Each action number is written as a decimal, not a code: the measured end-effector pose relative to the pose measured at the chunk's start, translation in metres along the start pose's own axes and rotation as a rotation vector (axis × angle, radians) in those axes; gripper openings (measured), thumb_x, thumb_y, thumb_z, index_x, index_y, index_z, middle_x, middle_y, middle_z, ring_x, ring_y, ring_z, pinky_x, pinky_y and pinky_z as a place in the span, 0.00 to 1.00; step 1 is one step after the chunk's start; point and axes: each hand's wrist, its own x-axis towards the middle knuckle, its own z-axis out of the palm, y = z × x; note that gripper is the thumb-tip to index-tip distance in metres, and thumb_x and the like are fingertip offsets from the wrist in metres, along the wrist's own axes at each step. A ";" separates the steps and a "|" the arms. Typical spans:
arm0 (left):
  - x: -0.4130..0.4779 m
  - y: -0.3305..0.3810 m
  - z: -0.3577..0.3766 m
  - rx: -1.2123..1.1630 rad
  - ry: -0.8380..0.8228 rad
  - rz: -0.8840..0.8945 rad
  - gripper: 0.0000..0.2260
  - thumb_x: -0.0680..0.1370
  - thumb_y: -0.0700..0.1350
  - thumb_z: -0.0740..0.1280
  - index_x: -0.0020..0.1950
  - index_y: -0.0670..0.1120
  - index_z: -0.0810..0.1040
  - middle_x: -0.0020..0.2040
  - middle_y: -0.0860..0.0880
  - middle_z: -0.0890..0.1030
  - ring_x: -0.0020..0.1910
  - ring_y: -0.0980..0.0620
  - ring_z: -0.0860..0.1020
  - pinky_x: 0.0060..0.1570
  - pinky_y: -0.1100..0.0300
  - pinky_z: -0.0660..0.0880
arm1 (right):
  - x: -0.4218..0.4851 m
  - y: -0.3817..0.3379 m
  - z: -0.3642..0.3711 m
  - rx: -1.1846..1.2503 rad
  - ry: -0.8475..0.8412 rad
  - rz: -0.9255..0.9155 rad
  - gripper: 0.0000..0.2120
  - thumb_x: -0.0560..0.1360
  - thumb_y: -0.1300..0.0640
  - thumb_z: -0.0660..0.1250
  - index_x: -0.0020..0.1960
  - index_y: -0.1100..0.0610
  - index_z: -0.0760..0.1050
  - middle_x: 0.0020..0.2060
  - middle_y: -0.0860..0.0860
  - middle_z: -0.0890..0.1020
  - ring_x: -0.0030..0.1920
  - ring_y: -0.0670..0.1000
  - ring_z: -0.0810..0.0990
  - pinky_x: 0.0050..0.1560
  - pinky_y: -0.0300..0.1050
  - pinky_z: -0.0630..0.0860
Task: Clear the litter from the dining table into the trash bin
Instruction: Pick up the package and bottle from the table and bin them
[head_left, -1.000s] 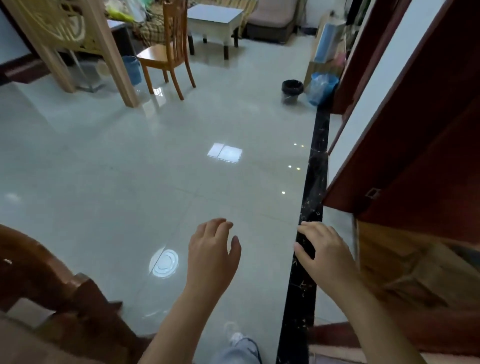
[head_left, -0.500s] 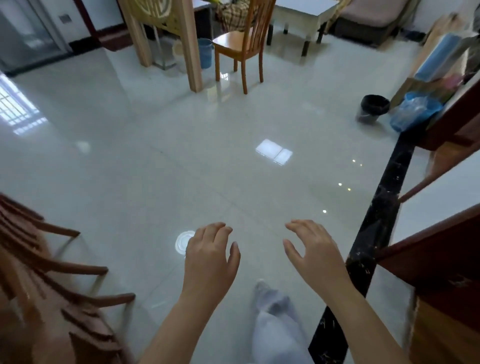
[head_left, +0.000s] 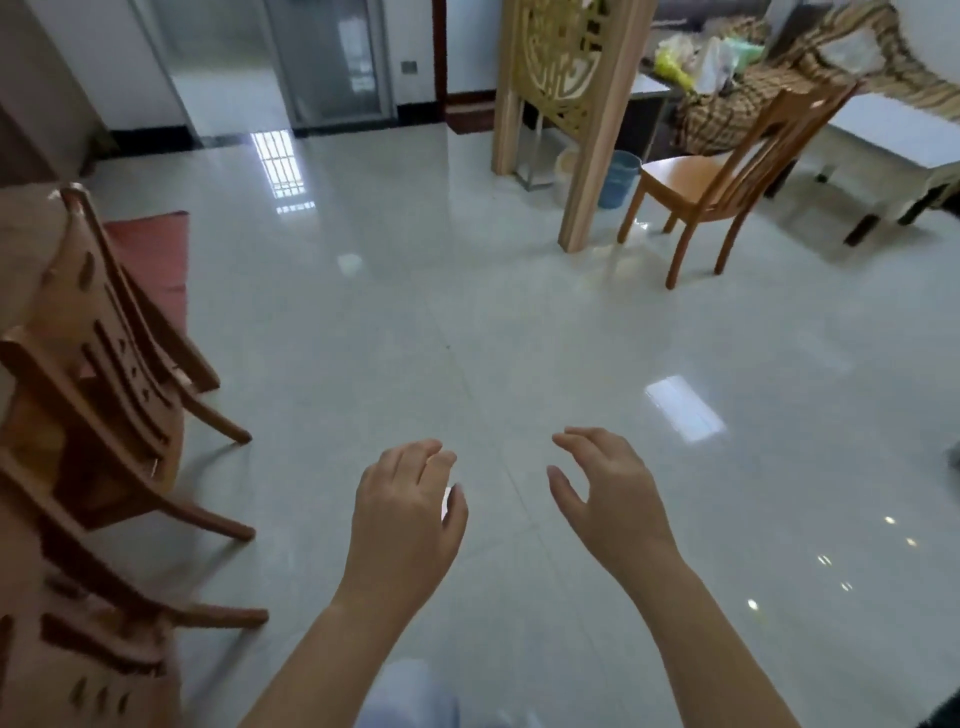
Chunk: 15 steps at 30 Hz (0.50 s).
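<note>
My left hand (head_left: 405, 514) and my right hand (head_left: 608, 493) hang side by side in front of me over the pale tiled floor, palms down, fingers loosely curled and apart. Neither holds anything. No litter shows. A blue bin (head_left: 618, 176) stands far ahead beside a carved wooden screen (head_left: 571, 78). At the far left edge a brown table top (head_left: 21, 223) partly shows behind chairs.
Several dark wooden chairs (head_left: 93, 364) crowd the left side, with a red mat (head_left: 150, 260) beyond them. A light wooden chair (head_left: 722, 176) stands at the back right beside a white low table (head_left: 893, 135) and a striped sofa. Open floor lies ahead.
The view has swung left: the black bin, blue bag and dark doorway on the right have left the frame, and the chairs on the left came in. Both hands stay empty.
</note>
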 end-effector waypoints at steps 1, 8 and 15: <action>0.008 -0.011 0.002 0.017 0.004 -0.043 0.14 0.71 0.46 0.58 0.48 0.40 0.79 0.48 0.43 0.82 0.45 0.42 0.79 0.43 0.51 0.75 | 0.018 -0.001 0.009 0.020 -0.023 -0.032 0.13 0.69 0.58 0.69 0.52 0.61 0.78 0.48 0.56 0.81 0.50 0.56 0.79 0.51 0.51 0.74; 0.091 -0.099 0.013 0.106 0.038 -0.289 0.16 0.71 0.47 0.57 0.47 0.40 0.80 0.46 0.44 0.82 0.45 0.43 0.79 0.44 0.51 0.76 | 0.151 -0.023 0.090 0.089 -0.137 -0.211 0.13 0.68 0.55 0.65 0.51 0.60 0.79 0.47 0.54 0.82 0.48 0.55 0.80 0.49 0.50 0.76; 0.205 -0.221 0.003 0.151 0.107 -0.446 0.17 0.73 0.47 0.56 0.49 0.40 0.79 0.49 0.43 0.81 0.48 0.42 0.78 0.47 0.49 0.75 | 0.319 -0.083 0.175 0.104 -0.201 -0.353 0.14 0.69 0.54 0.64 0.51 0.59 0.78 0.47 0.54 0.82 0.48 0.56 0.80 0.50 0.49 0.74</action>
